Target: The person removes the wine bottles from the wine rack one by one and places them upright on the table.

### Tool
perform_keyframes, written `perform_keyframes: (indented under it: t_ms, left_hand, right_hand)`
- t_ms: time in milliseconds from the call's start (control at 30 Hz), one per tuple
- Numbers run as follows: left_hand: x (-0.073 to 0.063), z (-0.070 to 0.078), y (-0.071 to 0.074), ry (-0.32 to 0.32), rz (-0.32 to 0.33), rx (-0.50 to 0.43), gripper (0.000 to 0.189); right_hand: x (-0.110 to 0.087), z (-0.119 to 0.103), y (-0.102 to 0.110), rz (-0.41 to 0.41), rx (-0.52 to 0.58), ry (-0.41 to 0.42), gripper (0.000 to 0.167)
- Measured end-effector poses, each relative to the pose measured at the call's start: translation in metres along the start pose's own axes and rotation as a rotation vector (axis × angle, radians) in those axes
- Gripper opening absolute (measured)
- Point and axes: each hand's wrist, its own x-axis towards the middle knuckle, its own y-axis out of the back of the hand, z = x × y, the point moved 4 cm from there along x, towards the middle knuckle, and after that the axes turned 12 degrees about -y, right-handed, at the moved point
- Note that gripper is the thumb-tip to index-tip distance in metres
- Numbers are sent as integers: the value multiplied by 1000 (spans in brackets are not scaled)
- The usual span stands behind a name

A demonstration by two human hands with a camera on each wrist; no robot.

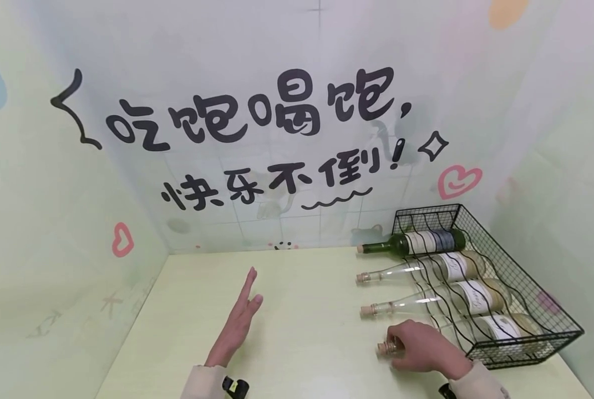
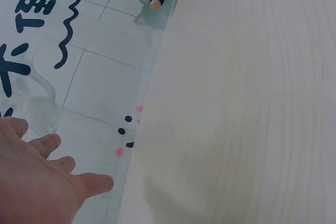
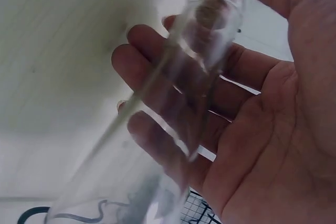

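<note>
Head cam was bright, shadows soft
I got dimmer right-wrist footage, blurry bottle (image 3: 126, 169) with glare

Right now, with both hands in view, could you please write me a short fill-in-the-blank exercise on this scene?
1. The right hand grips a clear bottle by its ____.
2. The wire basket holds ____ lying bottles.
3. The farthest bottle has ____ glass.
4. The left hand holds ____.

Missing words: neck; four; green; nothing.
</note>
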Motion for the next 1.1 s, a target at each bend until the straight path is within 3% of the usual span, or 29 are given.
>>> perform_keyframes:
  t_ms: [667, 1100]
  left_hand:
    - [2, 4, -8, -102, -49, -115, 63]
    - [0, 4, -16, -67, -47, -142, 63]
  right_hand:
    - [5, 7, -17, 144, -175, 1, 36]
    - [14, -3, -22, 170, -221, 17, 40]
